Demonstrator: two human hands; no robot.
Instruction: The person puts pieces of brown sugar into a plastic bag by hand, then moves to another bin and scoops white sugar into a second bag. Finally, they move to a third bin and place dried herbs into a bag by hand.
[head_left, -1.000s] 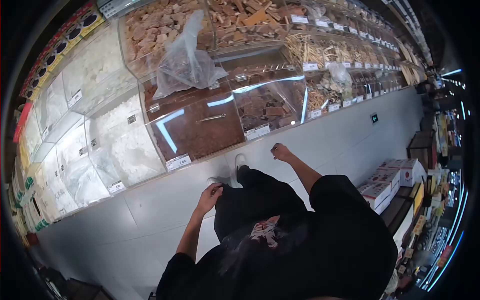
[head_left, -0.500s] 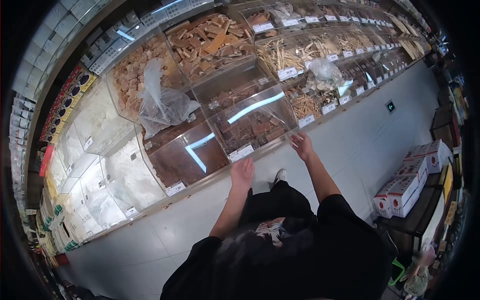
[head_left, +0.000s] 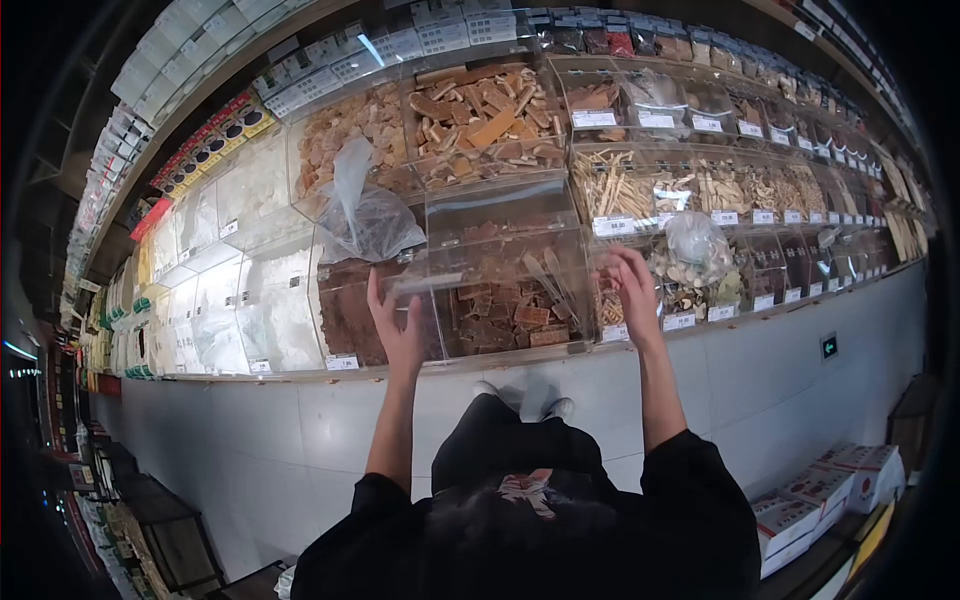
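Observation:
A clear bin lid (head_left: 505,215) is tilted up in front of me, its price-label edge smeared by motion. At its left front corner is my left hand (head_left: 398,335), thumb and fingers around the edge. My right hand (head_left: 633,295) grips the right side, fingers curled and partly blurred. Beneath, the uncovered bin holds dark brown slabs (head_left: 490,325), perhaps brown sugar, with pale clear-handled utensils (head_left: 548,280) lying on them. To the left, a crumpled plastic bag (head_left: 372,225) rests above a bin of dark brown powder (head_left: 345,305).
White-filled bins (head_left: 215,320) stand left; amber lumps (head_left: 350,130) and brown sticks (head_left: 490,105) lie behind. Bins of dried goods (head_left: 725,185) run right, with another plastic bag (head_left: 695,240) on them. Grey floor (head_left: 330,430) and white-red boxes (head_left: 820,500) are nearer me.
The lid has risen from closed to tilted up, uncovering the brown slabs. Both hands have moved up and forward with it. My view has turned, and both shoes now show.

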